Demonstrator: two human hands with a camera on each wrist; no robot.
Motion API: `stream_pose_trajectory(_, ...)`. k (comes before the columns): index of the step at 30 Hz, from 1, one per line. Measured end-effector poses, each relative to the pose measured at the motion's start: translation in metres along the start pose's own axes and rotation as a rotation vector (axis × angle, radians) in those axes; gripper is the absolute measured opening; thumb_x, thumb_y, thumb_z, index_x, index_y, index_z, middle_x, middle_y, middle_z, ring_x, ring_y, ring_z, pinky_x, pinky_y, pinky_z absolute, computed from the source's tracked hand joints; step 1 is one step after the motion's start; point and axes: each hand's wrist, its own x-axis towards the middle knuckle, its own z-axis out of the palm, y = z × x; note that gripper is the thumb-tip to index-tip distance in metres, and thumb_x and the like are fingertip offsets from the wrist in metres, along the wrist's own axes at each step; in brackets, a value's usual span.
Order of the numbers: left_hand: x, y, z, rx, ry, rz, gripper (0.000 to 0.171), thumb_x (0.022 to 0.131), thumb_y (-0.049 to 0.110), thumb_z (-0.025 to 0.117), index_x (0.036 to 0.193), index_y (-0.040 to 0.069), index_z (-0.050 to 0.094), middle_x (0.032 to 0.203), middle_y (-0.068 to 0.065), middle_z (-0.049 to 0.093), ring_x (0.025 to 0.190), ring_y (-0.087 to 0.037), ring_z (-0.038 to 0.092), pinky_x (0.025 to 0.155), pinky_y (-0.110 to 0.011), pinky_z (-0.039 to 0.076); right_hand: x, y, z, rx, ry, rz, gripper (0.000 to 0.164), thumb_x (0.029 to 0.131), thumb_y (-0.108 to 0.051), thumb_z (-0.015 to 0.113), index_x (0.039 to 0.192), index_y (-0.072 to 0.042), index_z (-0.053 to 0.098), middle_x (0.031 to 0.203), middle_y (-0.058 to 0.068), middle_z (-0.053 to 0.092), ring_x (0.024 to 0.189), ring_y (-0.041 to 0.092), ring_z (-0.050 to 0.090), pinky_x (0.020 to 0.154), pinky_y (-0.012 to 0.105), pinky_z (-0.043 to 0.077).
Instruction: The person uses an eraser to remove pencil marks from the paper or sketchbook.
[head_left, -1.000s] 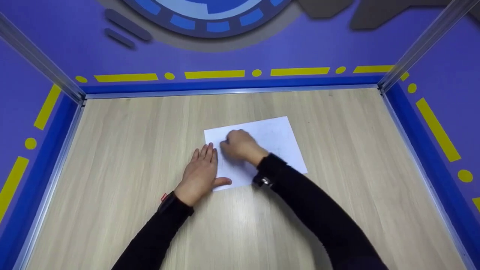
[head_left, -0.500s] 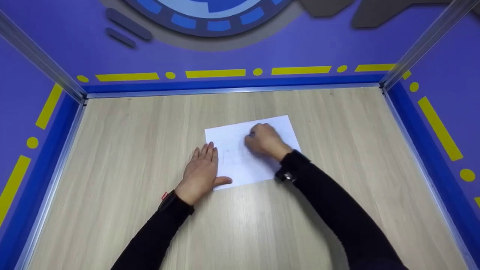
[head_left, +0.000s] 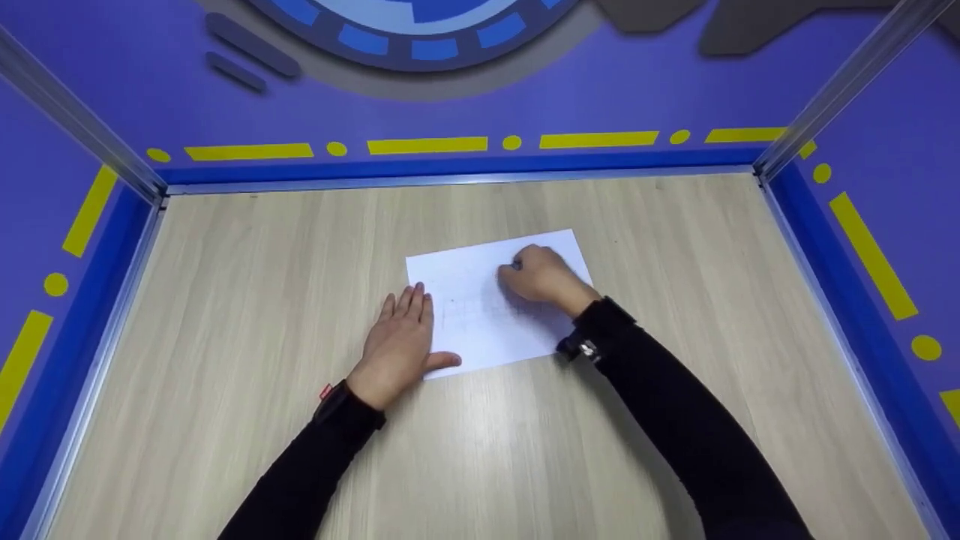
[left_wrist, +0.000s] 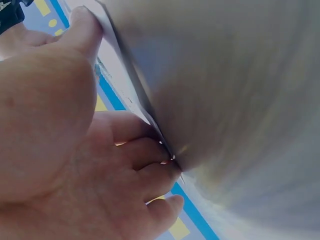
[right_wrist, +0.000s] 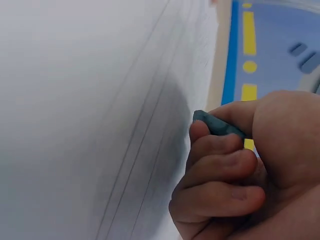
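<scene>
A white sheet of paper lies slightly turned on the table, with faint pencil lines on it. My left hand rests flat along its left edge, fingers straight and the thumb stretched over the lower corner. In the left wrist view the sheet's edge runs under the thumb and fingers. Over the right half of the paper, my right hand is curled around a small blue-green eraser, pinched between thumb and forefinger. Ruled pencil lines show beside this hand in the right wrist view.
The wood-grain table is bounded by a metal rail at the back. Purple-blue panels with yellow dashes enclose it at the back and both sides.
My right hand has moved with the eraser from the left part of the paper to its right part, slowing in the last half second. The left hand stays in place.
</scene>
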Motion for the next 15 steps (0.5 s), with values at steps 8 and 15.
stream_pose_trajectory(8,-0.002,0.003,0.008,-0.005,0.053,-0.029,0.12,0.093,0.071,0.074,0.165,-0.017,0.034,0.176,-0.037,0.029,0.169,-0.047,0.028,0.14,-0.059,0.022,0.003,-0.079,0.047,-0.061,-0.073,-0.109,0.039,0.109,-0.037,0.059,0.096,-0.005,0.077,0.103,0.015,0.077,0.094,0.031,0.069,0.094,0.047,0.061)
stream_pose_trajectory(15,-0.001,0.003,0.004,-0.008,0.035,-0.028,0.119,0.093,0.071,0.074,0.164,-0.017,0.035,0.176,-0.036,0.03,0.169,-0.046,0.029,0.14,-0.059,0.022,0.015,-0.09,0.061,-0.111,-0.074,-0.122,0.036,0.106,-0.035,0.062,0.104,-0.004,0.081,0.112,0.015,0.077,0.104,0.031,0.067,0.097,0.047,0.059)
